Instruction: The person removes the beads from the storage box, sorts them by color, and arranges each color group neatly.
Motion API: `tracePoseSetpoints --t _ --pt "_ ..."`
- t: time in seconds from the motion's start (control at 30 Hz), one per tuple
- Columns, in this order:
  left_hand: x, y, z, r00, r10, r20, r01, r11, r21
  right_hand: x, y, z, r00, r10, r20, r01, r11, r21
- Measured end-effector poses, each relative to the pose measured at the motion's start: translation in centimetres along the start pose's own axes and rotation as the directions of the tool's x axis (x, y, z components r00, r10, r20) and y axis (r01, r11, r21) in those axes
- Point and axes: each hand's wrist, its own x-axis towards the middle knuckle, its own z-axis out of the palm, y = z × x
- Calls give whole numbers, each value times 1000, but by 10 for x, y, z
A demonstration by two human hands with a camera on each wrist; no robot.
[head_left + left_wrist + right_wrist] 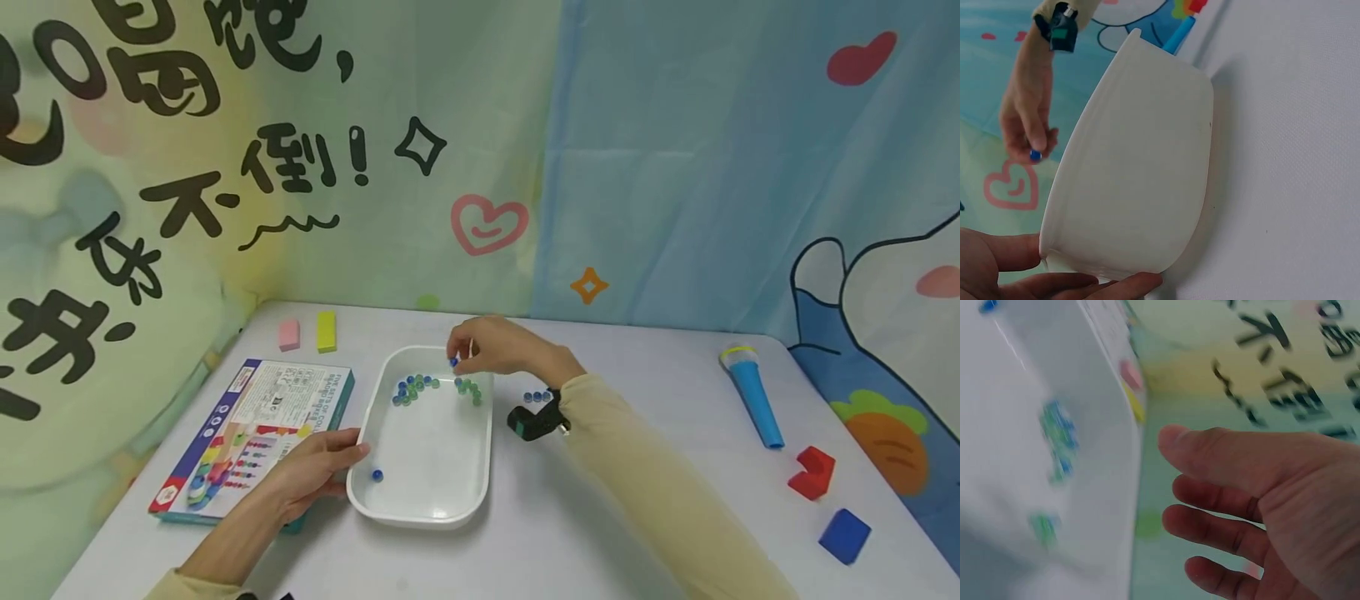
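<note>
A white plastic tray (435, 450) stands on the table. My left hand (318, 467) grips its left side, the thumb at the rim and the fingers against the outer wall, as the left wrist view shows. Over the tray's far right corner, my right hand (498, 346) pinches a blue bead (1035, 155) between thumb and fingertips. In the right wrist view the fingers hide that bead. Inside the tray, green and blue beads (412, 390) lie in a cluster at the far left. Another small group of beads (468, 389) lies far right, and a lone blue bead (377, 476) sits near left.
Several blue beads (537, 397) lie on the table right of the tray. A boxed set (277, 417) is at left, with pink (288, 335) and yellow blocks (326, 332) behind. At right are a blue toy microphone (752, 396), a red block (812, 473) and a blue block (845, 536).
</note>
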Motion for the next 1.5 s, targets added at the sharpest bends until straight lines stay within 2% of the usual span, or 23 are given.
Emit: tracePoseSetpoints --t 0.13,0.23,0.4,0.57,0.73,1.07,1.3,1.5 --pt "0 -2 1 1000 -2 -2 2 1000 -3 -25 35 -15 993 90 -71 -87 995 38" --pt "-1 -2 0 1000 0 11 0 1000 -4 -47 66 -13 982 152 -110 -145 987 69" --pt "-1 -2 -1 999 22 38 -22 1000 -5 -75 114 11 962 239 -132 -227 969 100" --pt "-1 -1 -1 999 20 34 -20 1000 -8 -84 142 41 949 285 -136 -265 953 145" --pt "0 -1 -1 999 29 45 -28 1000 -7 -86 150 58 947 290 -139 -265 949 172" --pt "0 -2 -3 997 51 57 -50 999 -13 -83 154 73 943 267 -197 -238 959 157" --pt "0 -3 -3 998 44 49 -44 999 -12 -81 155 74 946 255 -199 -231 963 136" --pt "0 -3 -3 997 50 52 -50 999 -15 -81 150 60 958 253 -132 -237 963 127"
